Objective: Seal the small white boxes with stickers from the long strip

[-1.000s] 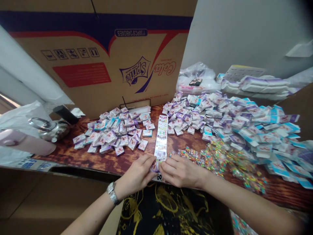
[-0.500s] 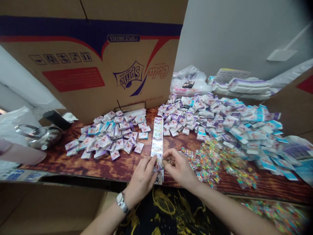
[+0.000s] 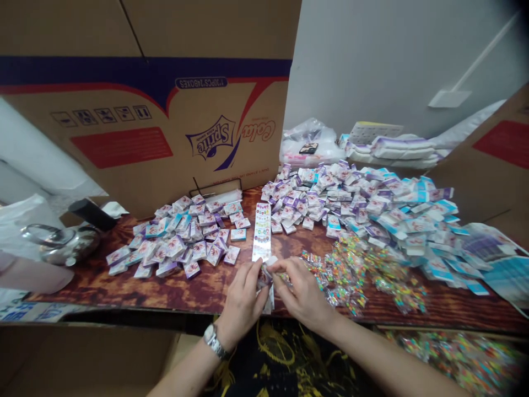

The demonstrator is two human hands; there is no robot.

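At the lower middle of the frame the left hand (image 3: 243, 300), a watch on its wrist, and the right hand (image 3: 303, 295) meet at the near edge of the desk (image 3: 185, 286). Both are closed in a pinch on one small packet (image 3: 264, 275), fingertips facing each other from either side, a grip that suits working at something thin and light; what exactly the fingers do to it is too small to tell. The packet sits just above the desk's edge, at the near end of a long sticker strip (image 3: 262, 231) that lies flat and runs straight away from the hands, close enough to be reached without stretching.

To the right of the hands lies a loose scatter of clear candy bags (image 3: 363, 270) with coloured pieces. In the middle left of the frame is a smaller heap of little boxes (image 3: 182, 237); in the middle right a far larger heap of boxes (image 3: 372, 204), the two kept apart by the strip. A metal kettle (image 3: 61, 242) stands at the left edge. Behind everything, in the upper left, an upturned cardboard carton (image 3: 157, 110) walls off the desk.
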